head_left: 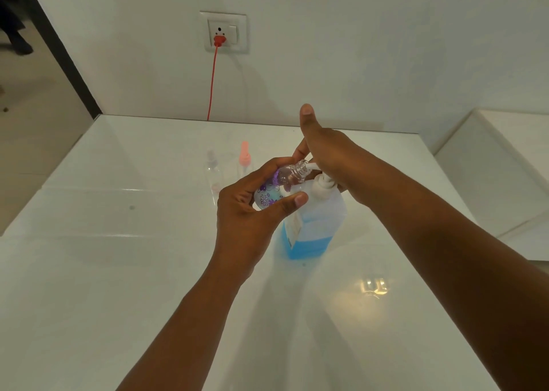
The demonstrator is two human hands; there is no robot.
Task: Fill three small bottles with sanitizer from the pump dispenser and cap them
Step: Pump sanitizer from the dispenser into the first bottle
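clear bottle gripped by left hand; right hand hides pump, fingers unclear.

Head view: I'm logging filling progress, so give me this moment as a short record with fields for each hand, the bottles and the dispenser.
left hand: left hand grips the flowered bottle, tilted, uncapped neck at the spout
right hand: right hand presses on the pump head, thumb raised
dispenser: pump dispenser upright on the white table, blue liquid low in it
other bottles: clear bottle and pink-capped bottle stand behind, capped
fill level: cannot tell
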